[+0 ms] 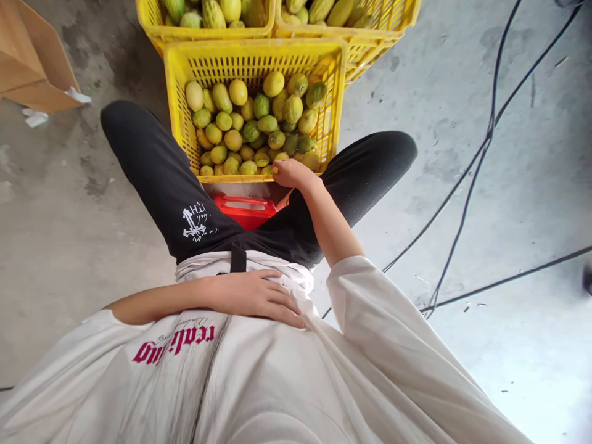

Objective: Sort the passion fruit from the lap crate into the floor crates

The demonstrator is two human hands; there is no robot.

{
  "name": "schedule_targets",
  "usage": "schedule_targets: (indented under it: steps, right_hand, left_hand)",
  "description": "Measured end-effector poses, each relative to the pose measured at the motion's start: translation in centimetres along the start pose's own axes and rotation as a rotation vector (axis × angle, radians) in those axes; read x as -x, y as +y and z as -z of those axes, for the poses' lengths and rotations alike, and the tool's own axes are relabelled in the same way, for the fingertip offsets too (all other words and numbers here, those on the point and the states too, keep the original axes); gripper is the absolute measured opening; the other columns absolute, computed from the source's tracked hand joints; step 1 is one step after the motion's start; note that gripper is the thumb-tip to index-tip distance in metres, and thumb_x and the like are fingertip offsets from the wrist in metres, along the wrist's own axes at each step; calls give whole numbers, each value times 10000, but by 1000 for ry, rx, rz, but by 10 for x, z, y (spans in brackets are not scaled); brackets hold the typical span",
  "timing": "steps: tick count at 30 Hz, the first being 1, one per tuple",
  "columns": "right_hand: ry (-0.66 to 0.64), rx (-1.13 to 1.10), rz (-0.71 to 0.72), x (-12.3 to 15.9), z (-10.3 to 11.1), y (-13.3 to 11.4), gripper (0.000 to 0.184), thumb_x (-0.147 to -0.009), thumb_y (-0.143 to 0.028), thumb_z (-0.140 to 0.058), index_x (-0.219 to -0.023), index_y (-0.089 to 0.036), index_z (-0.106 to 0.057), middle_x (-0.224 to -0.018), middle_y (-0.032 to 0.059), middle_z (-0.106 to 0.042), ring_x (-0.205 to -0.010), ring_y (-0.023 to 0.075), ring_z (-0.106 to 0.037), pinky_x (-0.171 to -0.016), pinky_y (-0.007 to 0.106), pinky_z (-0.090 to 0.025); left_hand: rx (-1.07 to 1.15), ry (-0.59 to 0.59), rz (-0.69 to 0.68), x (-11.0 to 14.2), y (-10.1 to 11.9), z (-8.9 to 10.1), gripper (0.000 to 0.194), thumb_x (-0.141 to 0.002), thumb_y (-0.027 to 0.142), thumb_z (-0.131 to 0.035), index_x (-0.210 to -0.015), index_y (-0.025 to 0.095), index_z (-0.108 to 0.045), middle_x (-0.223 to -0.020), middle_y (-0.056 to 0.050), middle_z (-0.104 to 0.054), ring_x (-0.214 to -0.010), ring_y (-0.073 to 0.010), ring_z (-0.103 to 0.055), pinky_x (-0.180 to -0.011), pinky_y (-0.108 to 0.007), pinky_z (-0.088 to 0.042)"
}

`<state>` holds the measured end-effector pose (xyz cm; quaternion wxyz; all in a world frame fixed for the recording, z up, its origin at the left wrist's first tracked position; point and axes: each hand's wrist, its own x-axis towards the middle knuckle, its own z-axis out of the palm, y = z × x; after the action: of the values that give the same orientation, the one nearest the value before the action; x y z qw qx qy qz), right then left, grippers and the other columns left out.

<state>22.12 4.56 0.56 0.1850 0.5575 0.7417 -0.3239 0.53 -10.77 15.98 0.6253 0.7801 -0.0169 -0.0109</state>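
Observation:
A yellow plastic crate [345, 80] of small yellow and green melon-like fruit [232, 140] stands between my knees. My right hand [293, 173] is at its near rim, right of the middle, with the fingers curled over the edge close to the fruit. Part of that grip is hidden by the hand itself. Across my belly lies my left hand [259, 296], palm down on the white shirt [259, 364], its fingers stretched out and holding nothing.
Behind stand two more yellow crates [210, 32] of larger striped fruit. A red plastic seat or stool [245, 213] shows under me. An open cardboard box [41, 58] is at the far left. Black cables [476, 151] run across the concrete floor on the right.

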Motion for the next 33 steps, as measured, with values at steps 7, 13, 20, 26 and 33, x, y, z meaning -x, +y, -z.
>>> schedule_targets:
  steps: [7,13,20,26,33]
  right_hand:
    - [-2,2,10,2,3,-1,492,-1025,-98,-526,-1473,-11,-709,-1388,292,-780,-1341,430,-736,-1136,486,-585]
    - [-41,2,-7,7,10,-5,504,-1051,-103,-516,-1509,8,-694,-1453,304,-748,-1383,428,-716,-1156,475,-571]
    - [-48,6,-16,8,10,-6,512,-1069,-118,-512,-1538,-4,-686,-1483,294,-736,-1409,418,-707,-1161,454,-566]
    - [-49,27,-16,7,10,-7,512,-1065,-140,-514,-1525,-1,-691,-1470,284,-748,-1390,423,-716,-1145,459,-574]
    - [-69,13,-18,7,13,-8,511,-1068,-131,-510,-1528,6,-685,-1481,291,-741,-1400,427,-710,-1148,456,-576]
  left_hand:
    - [52,14,-57,-8,-1,-13,425,-1201,170,-421,-1410,134,-790,-1440,-143,-818,-1384,-222,-754,-1401,-372,-359]
    - [120,-24,-76,-8,-7,-11,385,-1191,202,-456,-1196,198,-841,-1287,-116,-863,-1187,-224,-793,-1312,-341,-442]
    - [33,-92,-57,-10,-6,-7,382,-1186,190,-437,-1263,192,-812,-1337,-140,-840,-1232,-257,-755,-1312,-407,-441]
    - [114,-87,-89,-10,-11,-4,311,-1178,287,-485,-1254,214,-777,-1324,-150,-832,-1235,-268,-751,-1279,-414,-466]
    - [330,46,-70,-7,-27,-8,319,-1174,322,-456,-1222,220,-754,-1258,-158,-840,-1203,-256,-782,-1200,-364,-516]
